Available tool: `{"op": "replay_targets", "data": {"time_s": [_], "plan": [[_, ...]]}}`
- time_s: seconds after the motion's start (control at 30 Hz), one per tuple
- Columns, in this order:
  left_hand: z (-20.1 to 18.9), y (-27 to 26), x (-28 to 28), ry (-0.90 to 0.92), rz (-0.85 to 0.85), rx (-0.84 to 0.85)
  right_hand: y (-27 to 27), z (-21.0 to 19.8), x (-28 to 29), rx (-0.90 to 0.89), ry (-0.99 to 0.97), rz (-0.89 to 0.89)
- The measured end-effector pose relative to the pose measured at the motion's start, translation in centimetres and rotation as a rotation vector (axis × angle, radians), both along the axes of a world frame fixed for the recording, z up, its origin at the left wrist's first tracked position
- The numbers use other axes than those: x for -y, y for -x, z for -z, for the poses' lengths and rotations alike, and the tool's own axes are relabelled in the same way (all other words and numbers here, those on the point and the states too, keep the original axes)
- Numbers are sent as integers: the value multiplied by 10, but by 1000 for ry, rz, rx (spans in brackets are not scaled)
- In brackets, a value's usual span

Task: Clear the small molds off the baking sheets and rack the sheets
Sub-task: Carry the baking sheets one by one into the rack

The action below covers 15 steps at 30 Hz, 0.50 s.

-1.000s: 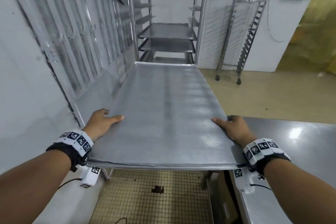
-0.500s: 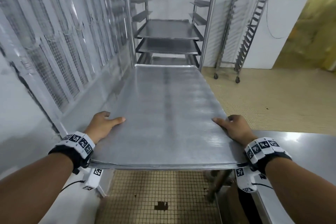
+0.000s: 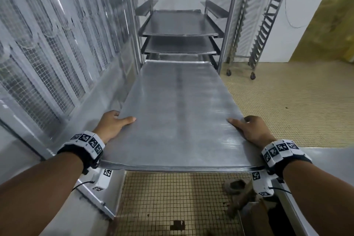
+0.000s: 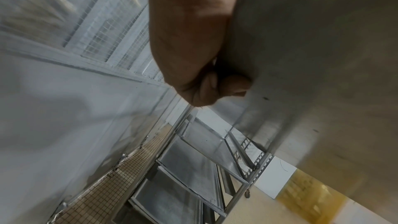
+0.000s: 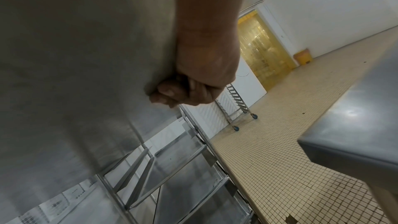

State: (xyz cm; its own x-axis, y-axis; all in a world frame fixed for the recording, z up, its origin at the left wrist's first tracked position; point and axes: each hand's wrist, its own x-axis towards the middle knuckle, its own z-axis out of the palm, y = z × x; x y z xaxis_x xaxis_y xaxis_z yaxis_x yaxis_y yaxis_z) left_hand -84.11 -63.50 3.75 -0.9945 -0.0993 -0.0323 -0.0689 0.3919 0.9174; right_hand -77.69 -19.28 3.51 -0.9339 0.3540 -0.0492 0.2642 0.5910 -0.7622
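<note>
I carry a large bare metal baking sheet (image 3: 180, 117) level in front of me. My left hand (image 3: 113, 124) grips its left edge, thumb on top and fingers curled beneath (image 4: 215, 84). My right hand (image 3: 251, 128) grips the right edge the same way, fingers curled under the sheet (image 5: 172, 93). The sheet's far end is at the front of a tall steel rack (image 3: 228, 25), just below two sheets (image 3: 178, 23) that lie on its runners. No small molds are in view.
A mesh-panelled wall (image 3: 57, 53) runs close along the left. An empty wheeled rack (image 3: 258, 25) stands against the back wall at right. A steel table corner (image 3: 329, 159) is by my right wrist. Yellow tiled floor (image 3: 287, 101) lies beyond, with a yellow strip curtain (image 5: 260, 47) further off.
I have walked toward the rack with the sheet held in both hands. The rack looms larger and the sheet's far edge has reached its front posts.
</note>
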Motion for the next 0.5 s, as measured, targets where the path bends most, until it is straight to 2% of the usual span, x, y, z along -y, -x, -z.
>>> {"op": "replay_targets", "data": {"time_s": [0.2, 0.37, 0.5], "plan": [[17, 51, -15, 60, -33, 47, 55, 11, -10, 66, -11, -24], [28, 99, -32, 37, -36, 41, 112, 35, -26, 76, -11, -43], [39, 140, -42, 65, -2, 58, 159, 44, -38, 94, -6, -43]]}}
